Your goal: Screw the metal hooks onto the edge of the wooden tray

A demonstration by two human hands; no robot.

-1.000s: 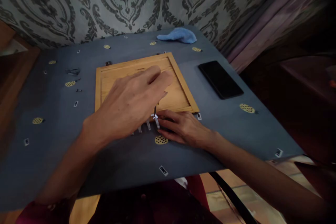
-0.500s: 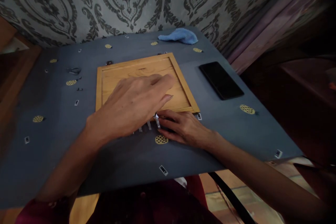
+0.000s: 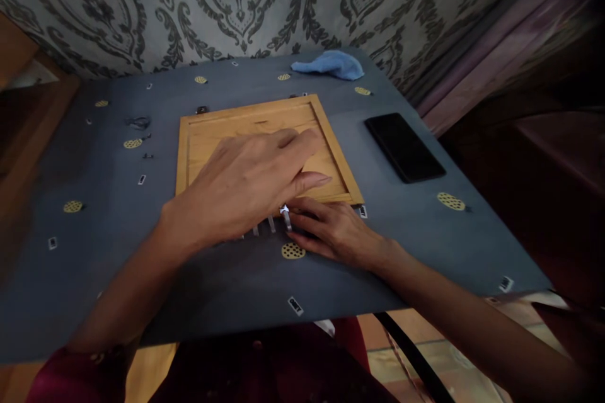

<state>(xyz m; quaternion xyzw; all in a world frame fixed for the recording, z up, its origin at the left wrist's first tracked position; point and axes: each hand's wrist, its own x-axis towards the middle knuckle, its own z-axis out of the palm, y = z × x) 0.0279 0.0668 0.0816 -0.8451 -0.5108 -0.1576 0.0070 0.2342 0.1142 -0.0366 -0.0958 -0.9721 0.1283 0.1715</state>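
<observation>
A framed wooden board (image 3: 265,114) lies flat on the table. My left hand (image 3: 246,179) arches palm down over its front half. The thumb points right, and the other fingers curl under, with whatever is in them hidden. At the board's front edge my right hand (image 3: 333,230) is closed, with its fingertips against a slim silvery hook-like metal piece (image 3: 286,217). Several similar strips (image 3: 271,224) stick out from that edge to the left, partly covered by my left hand.
Right of the board lies a black phone (image 3: 404,146). Behind it is a crumpled blue cloth (image 3: 331,65). Small dark metal bits (image 3: 138,122) lie to the left, and a dark bracket-like piece (image 3: 202,109) touches the far edge. A patterned curtain (image 3: 236,0) hangs behind the table.
My left thumb has stretched farther out to the right over the board. The right hand keeps its place at the front edge. The whole view has shifted slightly.
</observation>
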